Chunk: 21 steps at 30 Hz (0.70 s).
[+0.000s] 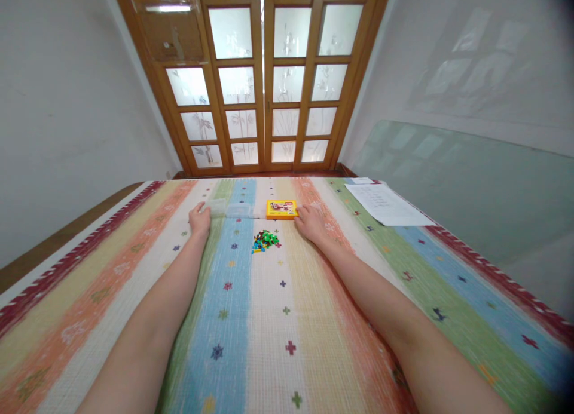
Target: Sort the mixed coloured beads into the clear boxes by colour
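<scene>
Both my arms stretch forward over a striped, many-coloured cloth (269, 318). My left hand (200, 218) lies at the left end of a clear plastic bag (231, 209), thumb touching it; its fingers look loosely curled. My right hand (309, 221) rests flat on the cloth with fingers apart, just right of a small yellow box (281, 209), touching or nearly touching its corner. A small heap of tiny green, blue, yellow and black pieces (265, 240) sits between my hands, a little nearer to me.
A white printed sheet (385, 204) lies at the far right of the cloth. Wooden doors with frosted glass panes (264, 79) stand beyond the far edge. A glass pane (470, 187) leans against the right wall.
</scene>
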Available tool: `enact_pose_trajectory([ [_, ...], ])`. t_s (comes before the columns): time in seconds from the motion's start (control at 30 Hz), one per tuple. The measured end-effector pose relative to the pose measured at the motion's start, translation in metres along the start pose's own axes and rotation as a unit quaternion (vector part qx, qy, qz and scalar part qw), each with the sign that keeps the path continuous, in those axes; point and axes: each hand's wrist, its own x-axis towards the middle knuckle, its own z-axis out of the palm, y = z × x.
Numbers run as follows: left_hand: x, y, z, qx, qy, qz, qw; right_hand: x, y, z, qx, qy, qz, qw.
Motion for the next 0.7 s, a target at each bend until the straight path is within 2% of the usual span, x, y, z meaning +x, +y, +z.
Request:
enact_pose_trajectory([
  [0.2, 0.005, -0.005, -0.006, 0.055, -0.021, 0.012, 0.998, -0.001, 0.001, 0.001, -0.003, 0.004, -0.004, 1.000],
  [0.33, 0.004, -0.007, -0.003, 0.096, -0.045, 0.062, 0.992, 0.000, 0.006, 0.004, 0.010, -0.001, -0.010, 1.000],
  [0.53, 0.000, -0.005, -0.002, 0.138, -0.056, 0.104, 0.983, 0.007, 0.044, 0.006, 0.036, -0.003, -0.034, 0.999],
  [0.7, -0.006, -0.001, -0.002, 0.144, -0.057, 0.135, 0.979, 0.009, 0.074, 0.007, 0.059, -0.038, -0.055, 0.996],
])
